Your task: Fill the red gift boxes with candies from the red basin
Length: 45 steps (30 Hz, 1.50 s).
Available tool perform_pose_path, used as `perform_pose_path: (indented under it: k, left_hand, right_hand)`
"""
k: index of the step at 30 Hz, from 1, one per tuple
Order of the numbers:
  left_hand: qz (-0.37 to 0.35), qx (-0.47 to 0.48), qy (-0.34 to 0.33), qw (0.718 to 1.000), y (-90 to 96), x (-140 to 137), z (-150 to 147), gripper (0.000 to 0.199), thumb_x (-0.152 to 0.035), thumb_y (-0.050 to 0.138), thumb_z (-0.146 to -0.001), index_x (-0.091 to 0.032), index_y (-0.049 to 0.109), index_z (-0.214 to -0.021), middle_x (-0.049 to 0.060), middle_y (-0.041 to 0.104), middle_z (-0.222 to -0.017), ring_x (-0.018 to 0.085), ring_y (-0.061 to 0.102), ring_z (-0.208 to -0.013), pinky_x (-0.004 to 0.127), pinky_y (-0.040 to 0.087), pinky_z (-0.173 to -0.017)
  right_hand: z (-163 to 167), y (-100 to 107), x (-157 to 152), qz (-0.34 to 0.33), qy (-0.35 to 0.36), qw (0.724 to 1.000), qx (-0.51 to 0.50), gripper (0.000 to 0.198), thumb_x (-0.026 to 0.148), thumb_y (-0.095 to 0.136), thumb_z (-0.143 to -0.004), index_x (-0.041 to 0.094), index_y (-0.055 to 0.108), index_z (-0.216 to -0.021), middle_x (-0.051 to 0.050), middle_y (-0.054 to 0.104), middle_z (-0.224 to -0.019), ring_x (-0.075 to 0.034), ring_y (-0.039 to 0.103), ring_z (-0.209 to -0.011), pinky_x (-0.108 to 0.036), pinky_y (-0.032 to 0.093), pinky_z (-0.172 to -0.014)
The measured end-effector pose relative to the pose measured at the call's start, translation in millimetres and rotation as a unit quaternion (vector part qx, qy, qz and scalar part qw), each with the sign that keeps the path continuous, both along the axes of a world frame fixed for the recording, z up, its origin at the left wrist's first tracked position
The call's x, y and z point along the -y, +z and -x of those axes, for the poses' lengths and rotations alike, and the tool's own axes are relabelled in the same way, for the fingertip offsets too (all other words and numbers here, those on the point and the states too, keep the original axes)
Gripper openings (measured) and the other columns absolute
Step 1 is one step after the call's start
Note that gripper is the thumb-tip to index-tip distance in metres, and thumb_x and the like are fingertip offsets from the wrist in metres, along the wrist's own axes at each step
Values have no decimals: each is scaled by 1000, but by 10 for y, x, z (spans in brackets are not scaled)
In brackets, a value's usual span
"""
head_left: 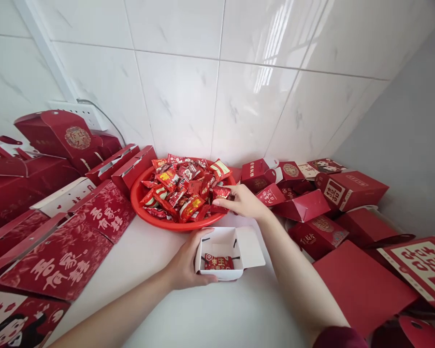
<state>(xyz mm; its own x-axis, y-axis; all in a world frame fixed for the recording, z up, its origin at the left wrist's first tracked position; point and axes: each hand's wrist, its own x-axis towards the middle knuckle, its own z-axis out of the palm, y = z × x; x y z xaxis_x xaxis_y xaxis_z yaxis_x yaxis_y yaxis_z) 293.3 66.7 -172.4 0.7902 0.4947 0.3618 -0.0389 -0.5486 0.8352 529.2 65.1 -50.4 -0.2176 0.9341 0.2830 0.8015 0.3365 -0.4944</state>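
Observation:
My left hand [192, 263] grips the left side of a small white-lined gift box [220, 275], thumb along its front and fingers behind. The box's flap [252, 247] is folded out to the right. Inside lies one red wrapped candy [218, 262] with gold print, and dark ties show on the inner walls. My right hand [242, 200] is at the right rim of a red plastic basin [155, 220], pinching a red candy packet [222, 193]. Many red wrapped candies [184, 186] are heaped in the basin.
Red gift boxes [76, 246] with white lettering stand in rows on the left. More red boxes [351, 188] are piled on the right. A power strip [79, 113] with a cable is by the tiled wall [181, 96]. The white tabletop [159, 314] lies beneath.

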Motion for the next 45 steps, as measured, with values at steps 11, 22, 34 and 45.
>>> perform_pose_path:
  k: [11,22,34,45]
  left_hand:
    - [-57,22,-38,997,38,2,-39,101,-48,86,-60,-29,33,-145,14,42,-138,37,48,-127,52,40,-106]
    - [1,4,-35,999,11,-7,-50,98,-48,83,-62,-24,34,-144,14,45,-139,37,45,-130,54,37,-109]
    - [-17,18,-42,999,24,0,-49,97,-49,83,-65,-27,32,-144,13,41,-139,35,47,-128,50,41,-107]
    - [-21,-11,-27,999,41,10,2,101,-55,82,-62,-25,31,-144,14,43,-135,33,47,-125,49,42,-106]
  right_hand:
    - [-51,670,1024,-23,28,996,-83,28,39,61,-87,19,51,-70,-1,57,-69,-12,46,-63,-25,34,-55]
    - [317,278,827,157,26,971,177,17,31,66,-79,20,53,-76,-2,63,-72,-15,53,-62,-26,28,-52]
    - [-119,434,486,91,-165,963,191,34,20,32,-102,17,65,-106,-11,71,-109,-22,65,-97,-27,44,-77]
    - [46,8,-821,253,-27,922,293,22,33,61,-93,14,66,-103,-6,68,-103,-17,66,-89,-36,55,-81]
